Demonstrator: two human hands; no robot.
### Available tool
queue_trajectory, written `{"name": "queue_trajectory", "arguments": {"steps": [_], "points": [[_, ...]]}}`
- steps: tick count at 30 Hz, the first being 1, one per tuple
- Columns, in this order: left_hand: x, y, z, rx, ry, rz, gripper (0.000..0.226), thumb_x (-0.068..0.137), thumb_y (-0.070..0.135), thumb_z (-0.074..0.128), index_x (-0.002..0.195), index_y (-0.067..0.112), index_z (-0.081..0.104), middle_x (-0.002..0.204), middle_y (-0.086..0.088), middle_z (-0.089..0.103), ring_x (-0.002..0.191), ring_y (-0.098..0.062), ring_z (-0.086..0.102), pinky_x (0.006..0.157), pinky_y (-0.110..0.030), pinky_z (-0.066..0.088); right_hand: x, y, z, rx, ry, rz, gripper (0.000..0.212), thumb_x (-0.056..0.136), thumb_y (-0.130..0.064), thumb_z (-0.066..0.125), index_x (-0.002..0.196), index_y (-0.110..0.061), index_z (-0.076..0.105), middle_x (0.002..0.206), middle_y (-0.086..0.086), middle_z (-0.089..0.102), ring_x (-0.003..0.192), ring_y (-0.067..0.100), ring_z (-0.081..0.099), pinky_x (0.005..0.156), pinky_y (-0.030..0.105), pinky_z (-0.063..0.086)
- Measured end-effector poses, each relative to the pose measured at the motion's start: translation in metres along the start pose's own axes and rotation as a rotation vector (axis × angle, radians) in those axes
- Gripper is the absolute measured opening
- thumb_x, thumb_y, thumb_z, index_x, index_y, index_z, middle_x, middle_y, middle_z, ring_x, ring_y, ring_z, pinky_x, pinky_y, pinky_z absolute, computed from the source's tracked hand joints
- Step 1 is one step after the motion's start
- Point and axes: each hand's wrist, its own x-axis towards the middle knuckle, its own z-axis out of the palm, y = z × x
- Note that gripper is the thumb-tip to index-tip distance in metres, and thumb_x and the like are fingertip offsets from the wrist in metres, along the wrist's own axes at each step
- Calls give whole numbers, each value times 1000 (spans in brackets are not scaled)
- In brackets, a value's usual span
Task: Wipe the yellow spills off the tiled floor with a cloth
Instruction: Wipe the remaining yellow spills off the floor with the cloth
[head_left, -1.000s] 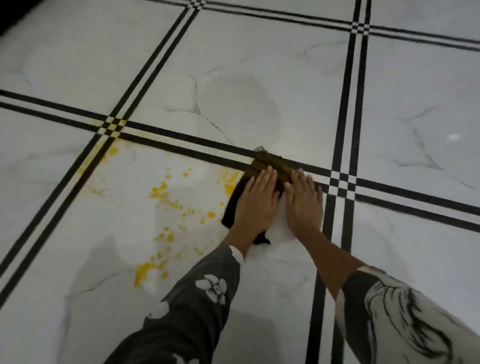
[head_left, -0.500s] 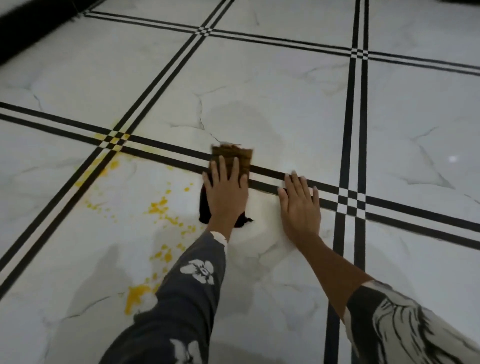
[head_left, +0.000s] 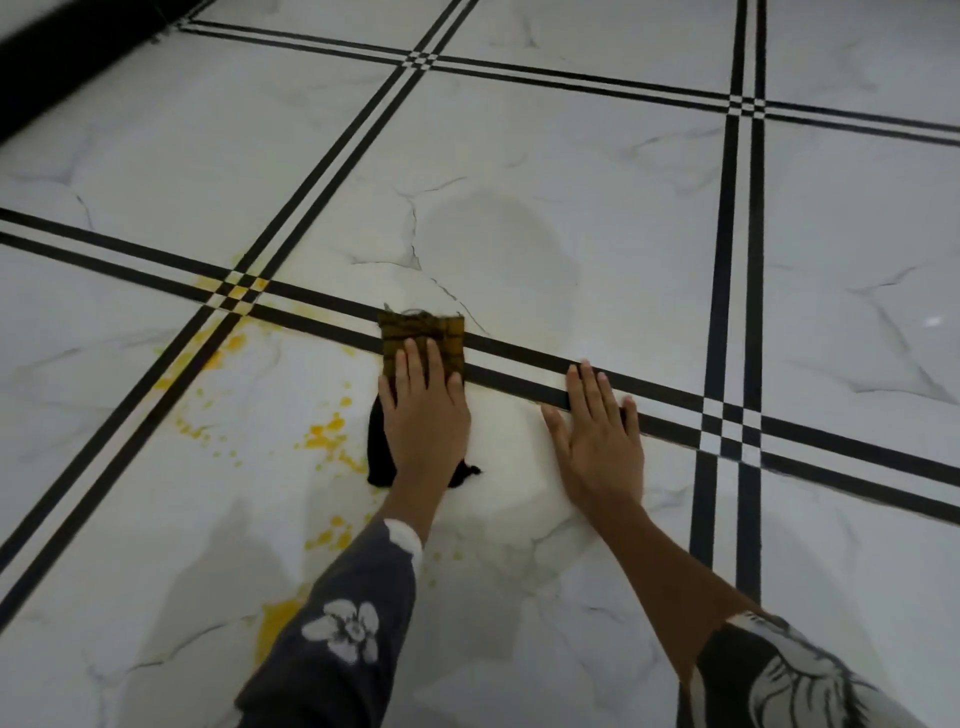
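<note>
Cloth (head_left: 422, 335) under flat left hand (head_left: 426, 415)

No lettering, label, brand mark or number can be read anywhere in the head view: none on the white marble-look tiled floor (head_left: 519, 171) with black double lines, and none on the dark flower-print sleeve (head_left: 343, 634).

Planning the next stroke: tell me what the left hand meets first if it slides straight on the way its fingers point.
The left hand, flat on the cloth, points up-frame. Past the cloth's edge lies only bare white tile, with no spill there. The yellow spills lie off to its left, outside that line.
</note>
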Motion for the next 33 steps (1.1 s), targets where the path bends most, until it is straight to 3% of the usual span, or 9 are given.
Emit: {"name": "queue_trajectory", "arguments": {"steps": [3, 5, 8, 11, 17, 22, 26, 30, 33], "points": [[-20, 9, -2, -2, -58, 267, 65, 92, 43, 9, 145, 11, 30, 149, -14, 36, 138, -27, 34, 113, -46, 22, 2, 1, 0, -21, -5, 2, 82, 79, -61, -12, 149, -21, 0, 158, -5, -1, 145, 12, -4, 116, 33, -8], [1, 2, -3, 30, -88, 408, 66, 92, 45, 3, 148, 15, 20, 155, -9, 24, 143, -22, 23, 115, -43, 14, 3, 2, 0, 8, -19, -17, 81, 79, -61, -10, 149, -20, 1, 158, -5, 0, 145, 11, -4, 116, 33, -7], [13, 2, 0, -2, -57, 158, 54, 100, 38, 16, 150, 17, 13, 157, -8, 16, 145, -22, 13, 116, -42, 7, 2, 13, -8, 65, 0, -1, 79, 81, -61, -6, 148, -21, 3, 158, -6, 2, 145, 9, -3, 115, 32, -9], [-26, 41, 2, -37, 19, -6, 58, 98, 38, 13, 147, 9, 23, 153, -16, 26, 142, -29, 24, 115, -47, 13, -3, 40, -20, 77, 75, 123, 82, 79, -62, -9, 148, -20, 6, 158, -4, 5, 145, 11, -2, 117, 35, -8], [-13, 89, 8, -7, -114, 658, 62, 94, 45, 3, 149, 18, 13, 157, -8, 15, 145, -22, 13, 116, -42, 5, -11, 91, -26, -11, 92, 257, 79, 82, -59, -7, 149, -20, 6, 158, -1, 5, 146, 14, 0, 119, 39, -3], [8, 104, 12, -40, -58, 207, 56, 101, 39, 16, 150, 15, 7, 158, -11, 9, 146, -25, 7, 116, -44, 0, -11, 90, -23, -23, 112, 259, 81, 80, -61, -9, 149, -21, 5, 158, -3, 4, 146, 14, 0, 118, 37, -3], [2, 108, 14, -10, -127, 723, 59, 96, 45, 7, 150, 21, 11, 158, -5, 11, 145, -19, 10, 116, -41, 4, -12, 92, -24, 8, 125, 247, 80, 80, -59, -10, 149, -21, 7, 158, -3, 5, 146, 13, 0, 119, 38, -2], [-4, 112, 18, -17, -84, 453, 56, 100, 42, 17, 150, 18, 12, 158, -8, 13, 145, -23, 12, 116, -44, 5, -13, 90, -28, 40, 90, 229, 77, 83, -57, -8, 149, -20, 6, 158, -3, 4, 146, 13, -1, 118, 36, -4], [-32, 121, 16, -21, -125, 762, 62, 94, 47, 10, 147, 20, 24, 154, -8, 25, 142, -23, 24, 115, -45, 11, -16, 97, -35, 68, 37, 213, 73, 85, -55, -2, 149, -20, 6, 158, -4, 3, 145, 11, -1, 118, 36, -4]]}}
